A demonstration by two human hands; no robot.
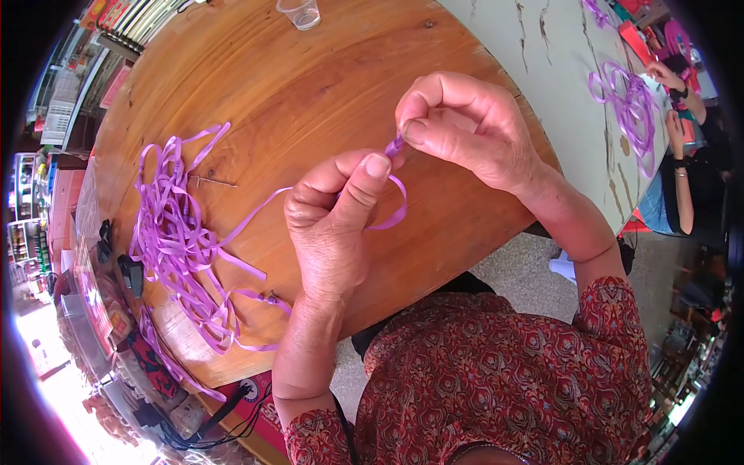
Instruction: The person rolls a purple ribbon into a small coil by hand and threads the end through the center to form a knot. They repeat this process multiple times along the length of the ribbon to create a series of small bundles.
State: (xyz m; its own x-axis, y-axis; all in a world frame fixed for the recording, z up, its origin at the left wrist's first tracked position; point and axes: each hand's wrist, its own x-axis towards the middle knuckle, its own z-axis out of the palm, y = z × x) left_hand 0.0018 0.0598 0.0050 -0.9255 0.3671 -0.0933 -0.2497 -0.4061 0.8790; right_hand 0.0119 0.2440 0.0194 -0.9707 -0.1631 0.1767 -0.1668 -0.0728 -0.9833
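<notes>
Above the wooden table [256, 101], my left hand [333, 213] pinches a narrow purple ribbon [400, 209] between thumb and forefinger. Close by, my right hand [477, 132] grips a short bunched piece of the same ribbon with its fingertips. A small loop hangs down beside the left thumb, and another stretch runs left toward the table. What the right fingertips cover is too small to make out. To the left lies a tangled pile of purple ribbons [174, 232], some with darker knots or fittings. A thin metal pin or hook [213, 181] rests beside the pile.
A clear plastic cup [301, 14] stands at the table's far edge. On the pale table [542, 85] to the right are more purple ribbons [632, 116], near another person's hands [670, 101]. Clutter and dark cables [205, 434] crowd the lower left.
</notes>
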